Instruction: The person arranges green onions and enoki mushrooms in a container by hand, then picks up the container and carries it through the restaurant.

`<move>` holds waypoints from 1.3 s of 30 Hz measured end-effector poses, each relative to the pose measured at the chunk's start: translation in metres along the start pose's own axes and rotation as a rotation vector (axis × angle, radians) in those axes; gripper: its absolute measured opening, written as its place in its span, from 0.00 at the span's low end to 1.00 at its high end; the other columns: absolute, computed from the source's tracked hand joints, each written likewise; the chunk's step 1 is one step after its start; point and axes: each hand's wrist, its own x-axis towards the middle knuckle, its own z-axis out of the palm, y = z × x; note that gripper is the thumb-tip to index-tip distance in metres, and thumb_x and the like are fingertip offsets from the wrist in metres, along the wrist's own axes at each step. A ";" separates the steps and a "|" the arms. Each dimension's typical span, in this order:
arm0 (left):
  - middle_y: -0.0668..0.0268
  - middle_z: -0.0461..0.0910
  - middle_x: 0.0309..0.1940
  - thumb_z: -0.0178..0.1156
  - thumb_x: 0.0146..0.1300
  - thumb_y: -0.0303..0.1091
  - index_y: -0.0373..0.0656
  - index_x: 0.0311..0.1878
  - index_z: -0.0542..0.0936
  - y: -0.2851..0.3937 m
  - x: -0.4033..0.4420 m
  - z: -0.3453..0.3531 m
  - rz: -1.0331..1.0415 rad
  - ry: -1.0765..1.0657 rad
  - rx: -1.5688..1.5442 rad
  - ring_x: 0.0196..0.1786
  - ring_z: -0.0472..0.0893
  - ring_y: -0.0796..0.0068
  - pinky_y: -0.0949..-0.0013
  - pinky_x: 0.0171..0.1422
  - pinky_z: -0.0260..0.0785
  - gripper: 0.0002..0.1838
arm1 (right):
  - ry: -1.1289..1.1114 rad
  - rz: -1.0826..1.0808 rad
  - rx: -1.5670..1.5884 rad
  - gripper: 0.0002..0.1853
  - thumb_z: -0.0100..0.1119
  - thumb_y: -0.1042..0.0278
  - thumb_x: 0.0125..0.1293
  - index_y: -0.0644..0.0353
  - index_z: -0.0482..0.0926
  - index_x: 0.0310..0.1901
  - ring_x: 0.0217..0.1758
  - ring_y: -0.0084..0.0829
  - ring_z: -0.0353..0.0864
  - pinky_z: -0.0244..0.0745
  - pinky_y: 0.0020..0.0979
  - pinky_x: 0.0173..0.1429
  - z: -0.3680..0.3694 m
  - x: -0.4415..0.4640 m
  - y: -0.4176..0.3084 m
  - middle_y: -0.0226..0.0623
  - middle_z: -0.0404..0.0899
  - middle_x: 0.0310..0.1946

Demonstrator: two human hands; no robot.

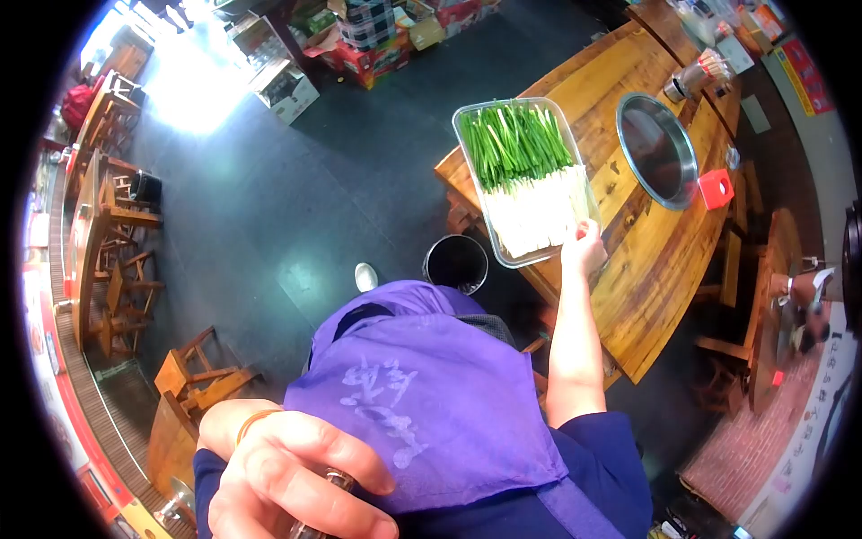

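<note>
My right hand (585, 249) grips the near right edge of a clear plastic container (505, 258). Cut green chives (512, 139) fill its far half, and pale white stalks (530, 216) lie in its near half. The container overlaps the corner of the wooden table (620, 296); I cannot tell whether it rests there. Close to the camera at the lower left, my left hand (292, 476) has its fingers curled around a small dark, shiny thing (339, 479), mostly hidden by the fingers. An orange band (256, 424) circles that wrist.
A round metal basin (692, 171), a red box (716, 189) and a holder with sticks (687, 83) are on the table. A black bin (455, 263) stands by its corner. Wooden stools (202, 368) are at left; cardboard boxes (285, 92) sit at the back.
</note>
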 end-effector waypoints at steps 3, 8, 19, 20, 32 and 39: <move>0.85 0.74 0.60 0.50 0.72 0.47 0.63 0.63 0.75 -0.002 -0.001 0.000 0.027 0.002 0.004 0.38 0.78 0.63 0.56 0.34 0.69 0.18 | -0.005 -0.134 -0.218 0.10 0.65 0.52 0.58 0.48 0.83 0.34 0.40 0.39 0.81 0.70 0.48 0.48 0.004 0.001 0.011 0.31 0.84 0.30; 0.85 0.74 0.61 0.50 0.72 0.46 0.63 0.63 0.74 0.000 -0.002 0.003 0.038 0.049 0.052 0.39 0.77 0.62 0.55 0.34 0.69 0.18 | 0.277 -0.323 -0.078 0.10 0.64 0.61 0.59 0.51 0.83 0.41 0.46 0.43 0.78 0.72 0.44 0.52 0.000 0.002 0.018 0.42 0.80 0.44; 0.87 0.73 0.62 0.51 0.72 0.48 0.58 0.63 0.74 0.029 0.017 -0.024 0.158 0.077 0.233 0.41 0.77 0.66 0.56 0.38 0.70 0.20 | -0.210 1.149 1.137 0.07 0.57 0.58 0.66 0.50 0.77 0.36 0.24 0.21 0.71 0.72 0.28 0.28 0.008 -0.058 -0.018 0.26 0.75 0.28; 0.87 0.73 0.62 0.51 0.72 0.48 0.58 0.63 0.74 0.030 0.019 -0.028 0.179 0.081 0.240 0.41 0.77 0.66 0.56 0.38 0.71 0.20 | -0.288 1.122 1.149 0.07 0.58 0.59 0.65 0.50 0.75 0.33 0.24 0.22 0.71 0.74 0.30 0.29 0.021 -0.061 -0.003 0.26 0.74 0.25; 0.84 0.74 0.62 0.52 0.71 0.45 0.70 0.62 0.76 0.070 0.031 -0.128 0.524 0.099 0.311 0.42 0.79 0.63 0.54 0.41 0.73 0.18 | -0.417 0.876 1.310 0.16 0.49 0.46 0.69 0.45 0.75 0.28 0.08 0.17 0.63 0.57 0.21 0.12 0.028 -0.069 -0.027 0.21 0.73 0.14; 0.82 0.74 0.62 0.52 0.70 0.47 0.73 0.61 0.77 0.103 0.032 -0.209 0.677 0.221 0.441 0.43 0.78 0.63 0.53 0.44 0.72 0.18 | -0.464 0.908 1.279 0.15 0.43 0.57 0.66 0.53 0.78 0.40 0.23 0.28 0.79 0.74 0.32 0.21 -0.005 -0.121 -0.125 0.31 0.83 0.29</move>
